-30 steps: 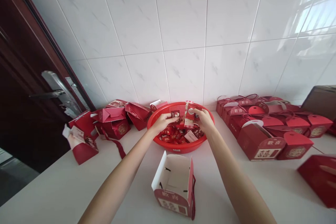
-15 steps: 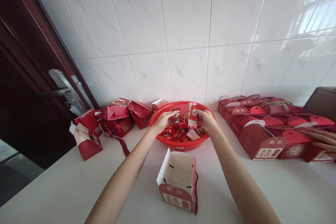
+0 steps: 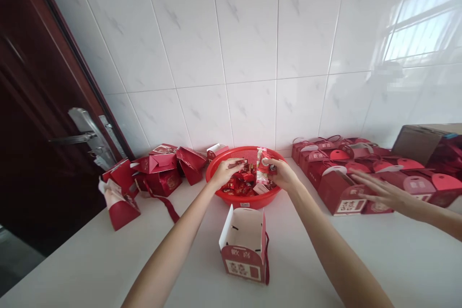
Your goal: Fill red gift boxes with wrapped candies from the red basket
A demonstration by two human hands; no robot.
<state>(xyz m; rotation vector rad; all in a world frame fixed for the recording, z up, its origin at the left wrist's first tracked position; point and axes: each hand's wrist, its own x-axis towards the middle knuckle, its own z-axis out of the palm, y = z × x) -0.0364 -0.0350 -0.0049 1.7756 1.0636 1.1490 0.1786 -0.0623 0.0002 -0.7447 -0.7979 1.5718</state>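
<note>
Packet [image 3: 261, 172] of thin red-and-white film, roughly upright in the right hand [image 3: 284, 174] above the basket [image 3: 231, 200], should be light and rather slippery, its contents perhaps brittle, so a gentle pinch at the middle seems the right hold; the right hand grips it between thumb and fingers. The left hand [image 3: 225, 172] reaches over the basket's left rim, fingertips at a small dark wrapper [image 3: 246, 162]; I cannot tell whether they have closed on it. Red-wrapped sweets [image 3: 238, 187] lie below. The basket sits near the worktop's [image 3: 90, 260] back edge; just in front stands an open box [image 3: 242, 257], probably light, stiff card that creases, best held by its walls. Compared with half a second ago, the packet remains gripped above the basket, but a co-worker's hand [image 3: 390, 196], then only partly showing, now extends farther across the closed boxes [image 3: 334, 192].
</note>
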